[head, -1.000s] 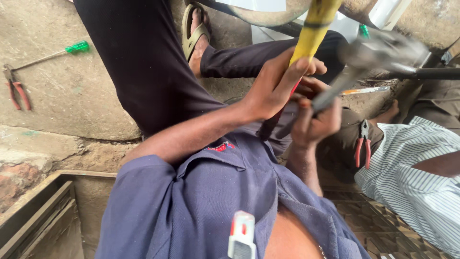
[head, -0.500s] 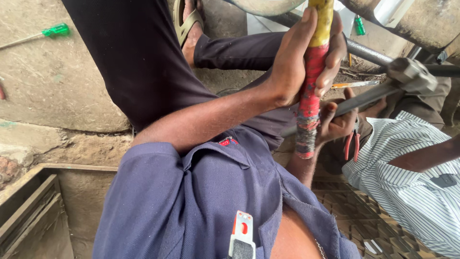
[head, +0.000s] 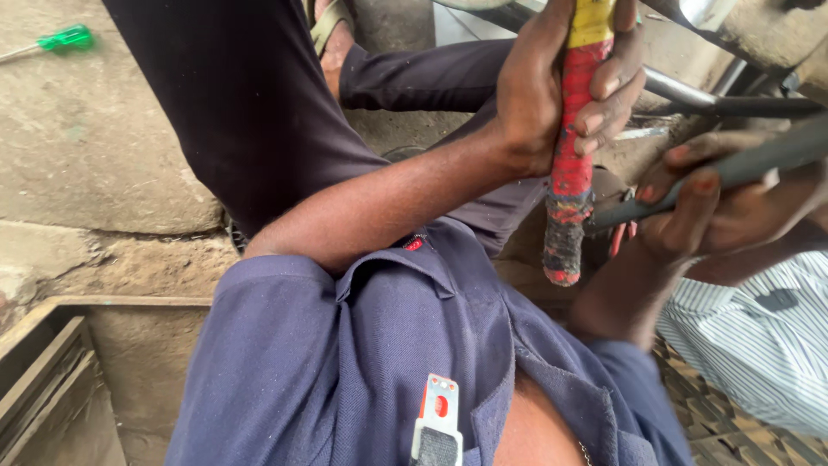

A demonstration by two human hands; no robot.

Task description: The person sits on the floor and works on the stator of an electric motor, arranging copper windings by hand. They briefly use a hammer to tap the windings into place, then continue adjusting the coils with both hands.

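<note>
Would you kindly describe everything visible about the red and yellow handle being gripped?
The handle is a thick, roughly upright shaft, yellow at the top and wrapped in red tape below, with worn, dark, multicoloured wrapping at its lower end. Its top runs out of the picture, so the tool's head is unseen. The left hand clasps it around the yellow-red join, fingers curled over the red part. The bottom end hangs free, touching nothing visible.

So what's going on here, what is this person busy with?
A person in a dark blue shirt sits low on rough concrete. Their left hand grips a handle wrapped in red and yellow tape, held upright. Their right hand holds a grey metal bar that points toward the handle. A second person in a striped shirt is close by on the right. A green-handled screwdriver lies apart on the ground.
</note>
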